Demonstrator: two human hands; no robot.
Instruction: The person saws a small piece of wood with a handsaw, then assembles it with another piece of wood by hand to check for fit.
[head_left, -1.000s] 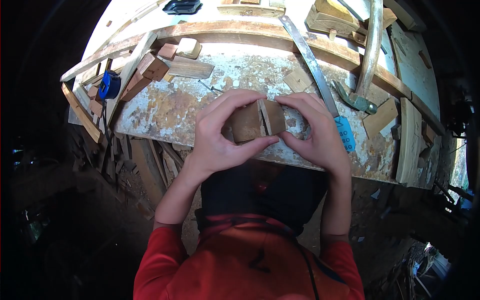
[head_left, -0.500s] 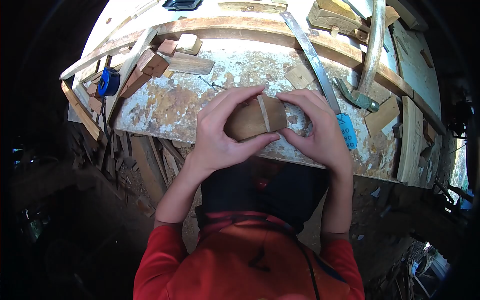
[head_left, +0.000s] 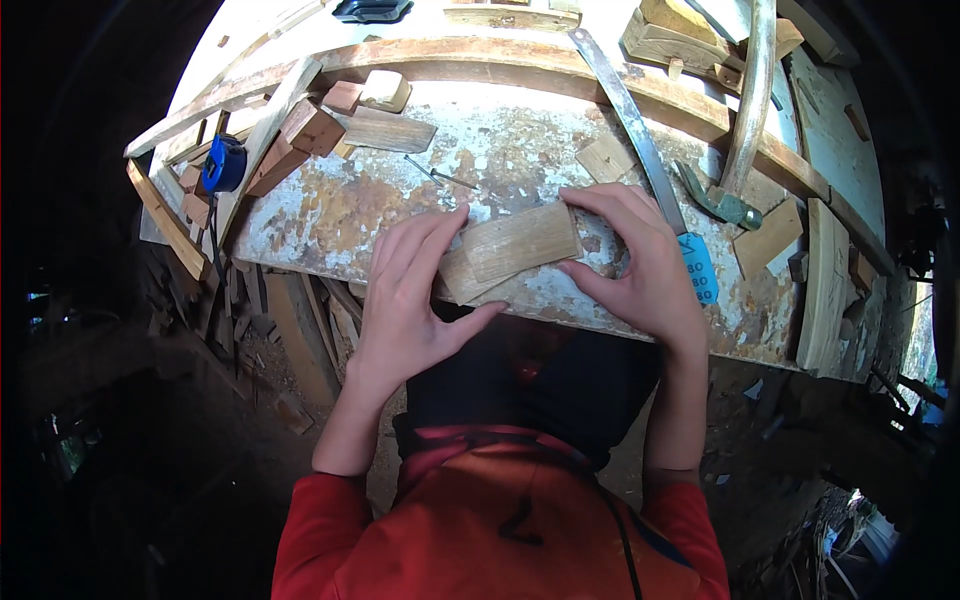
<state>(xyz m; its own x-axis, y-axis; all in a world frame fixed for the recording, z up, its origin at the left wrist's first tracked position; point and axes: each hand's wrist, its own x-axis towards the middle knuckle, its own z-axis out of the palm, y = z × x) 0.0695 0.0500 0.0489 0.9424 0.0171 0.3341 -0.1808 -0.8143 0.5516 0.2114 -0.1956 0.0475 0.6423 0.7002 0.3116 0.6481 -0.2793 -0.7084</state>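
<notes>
Two small flat pieces of wood lie overlapped and slightly askew between my hands, at the bench's front edge. The upper wooden piece (head_left: 525, 242) is rectangular, with pale brown grain. Beneath it, the lower wooden piece (head_left: 455, 278) shows mainly at its left end. My left hand (head_left: 412, 280) curves around that end, thumb along the near side and fingers on the far side; exact contact is partly hidden. My right hand (head_left: 640, 262) grips the upper piece's right end between fingertips and thumb. Two nails (head_left: 455, 181) rest just beyond the pieces.
A hammer (head_left: 735, 205) and a metal ruler-like strip (head_left: 630, 115) with a blue label (head_left: 697, 268) lie to the right. On the left are a blue tape measure (head_left: 223, 164) and wood offcuts (head_left: 310, 128). A long wooden beam (head_left: 470, 62) crosses the bench (head_left: 330, 215).
My left hand has moved left and its thumb and fingers have spread from the middle. The wooden pieces have turned flatter, showing the upper one's broad face. My right hand stays nearly in place.
</notes>
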